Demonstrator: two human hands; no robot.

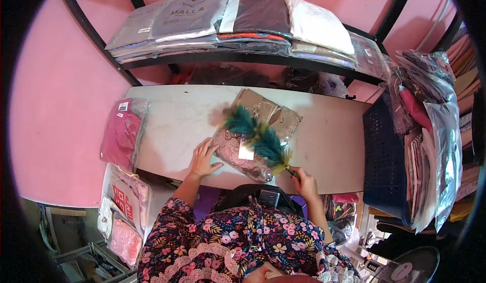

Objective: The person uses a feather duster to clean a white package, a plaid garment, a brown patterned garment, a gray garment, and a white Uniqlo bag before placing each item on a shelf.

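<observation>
My right hand (304, 181) grips the handle of a teal and yellow feather duster (257, 134), whose feathers lie across a clear plastic packet of beige and mauve cloth (253, 118). The packet rests on a white table (172, 126) and carries a white label. My left hand (203, 157) lies flat on the table with fingers spread, touching the packet's left edge. My sleeves are dark with a flower print.
A pink packed garment (121, 134) lies at the table's left end, more pink packets (126, 207) below it. A black shelf (238, 58) behind holds stacked packed clothes. A dark blue crate (385, 156) and hanging packets (435, 126) stand at right. A black device (268, 198) hangs on my chest.
</observation>
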